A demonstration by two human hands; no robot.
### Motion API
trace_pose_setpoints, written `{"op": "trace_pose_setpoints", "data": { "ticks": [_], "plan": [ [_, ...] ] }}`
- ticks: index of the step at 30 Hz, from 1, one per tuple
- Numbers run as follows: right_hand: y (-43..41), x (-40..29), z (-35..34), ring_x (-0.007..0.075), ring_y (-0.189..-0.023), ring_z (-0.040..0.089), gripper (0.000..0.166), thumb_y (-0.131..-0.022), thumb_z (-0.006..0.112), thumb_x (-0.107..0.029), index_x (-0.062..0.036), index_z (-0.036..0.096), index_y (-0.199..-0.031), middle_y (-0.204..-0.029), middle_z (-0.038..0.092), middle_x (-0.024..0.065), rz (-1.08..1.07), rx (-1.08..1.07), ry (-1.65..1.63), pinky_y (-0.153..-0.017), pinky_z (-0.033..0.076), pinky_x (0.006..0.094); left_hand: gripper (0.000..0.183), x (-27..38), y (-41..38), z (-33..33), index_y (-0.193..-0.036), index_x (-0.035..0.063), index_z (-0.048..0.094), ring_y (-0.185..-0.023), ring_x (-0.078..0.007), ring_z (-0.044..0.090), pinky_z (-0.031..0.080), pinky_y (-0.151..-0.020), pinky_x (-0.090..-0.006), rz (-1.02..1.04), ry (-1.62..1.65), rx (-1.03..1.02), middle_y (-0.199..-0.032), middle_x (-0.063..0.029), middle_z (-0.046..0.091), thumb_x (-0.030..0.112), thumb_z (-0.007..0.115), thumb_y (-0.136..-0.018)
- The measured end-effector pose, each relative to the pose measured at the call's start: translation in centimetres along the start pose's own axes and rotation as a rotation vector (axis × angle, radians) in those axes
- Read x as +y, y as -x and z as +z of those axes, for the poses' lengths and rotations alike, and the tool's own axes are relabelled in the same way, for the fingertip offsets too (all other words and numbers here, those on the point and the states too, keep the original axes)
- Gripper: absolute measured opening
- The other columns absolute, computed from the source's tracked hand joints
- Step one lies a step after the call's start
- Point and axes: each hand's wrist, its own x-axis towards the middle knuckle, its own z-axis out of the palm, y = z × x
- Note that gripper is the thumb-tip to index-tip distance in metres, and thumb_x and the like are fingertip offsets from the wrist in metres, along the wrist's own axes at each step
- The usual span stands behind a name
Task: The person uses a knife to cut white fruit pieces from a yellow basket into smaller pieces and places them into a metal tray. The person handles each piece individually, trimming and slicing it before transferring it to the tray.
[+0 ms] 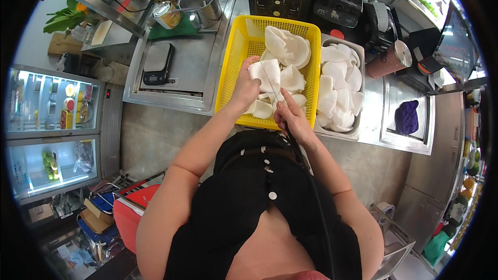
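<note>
My left hand (246, 87) grips a curved white piece of what looks like coconut flesh (268, 70) above a yellow perforated plastic basket (225, 81). In my right hand (293, 114) is a knife, its thin blade (269, 79) lying against that piece. Most of the knife's handle is hidden by the fingers. More white pieces (290, 48) lie in the basket under and beyond my hands, one of them a large bowl-shaped shell. Right beside the basket, a steel pan (362, 85) is heaped with similar white pieces (337, 89).
Left on the steel counter are a digital scale (158, 64), an open can (167, 14) and a steel pitcher (200, 7). Blender bases (278, 0) stand behind the basket. A lidded tumbler (389, 59) and purple cloth (407, 117) are at right. A black cable (319, 198) hangs down my front.
</note>
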Motion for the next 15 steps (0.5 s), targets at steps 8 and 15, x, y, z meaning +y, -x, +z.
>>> {"op": "trace_pose_setpoints", "data": {
  "ticks": [8,15],
  "plan": [
    [0.1,0.7,-0.8,0.0072,-0.051,0.039,0.064,-0.091,0.044,-0.034,-0.0052,0.012,-0.139,-0.063,0.044,0.0020,0.139,0.004,0.114,-0.039,0.033,0.0197,0.039,-1.1,-0.6,-0.9,-0.106,-0.0018,0.032,-0.108,-0.0423,0.039,0.034,-0.090,-0.0444,0.735,-0.981,0.196,-0.111,-0.0262,0.037,-0.011,0.039,-0.068],
    [0.2,0.9,-1.6,0.0073,-0.050,0.039,0.058,-0.091,0.042,-0.037,-0.0094,0.020,-0.137,-0.063,0.043,0.0026,0.129,0.005,-0.205,-0.037,0.032,0.0184,0.033,-0.4,-0.5,-1.6,-0.099,-0.0013,0.033,-0.100,-0.0415,0.045,0.038,-0.083,-0.0435,0.801,-1.077,0.212,-0.105,-0.0247,0.042,-0.010,0.045,-0.069]
  ]
}}
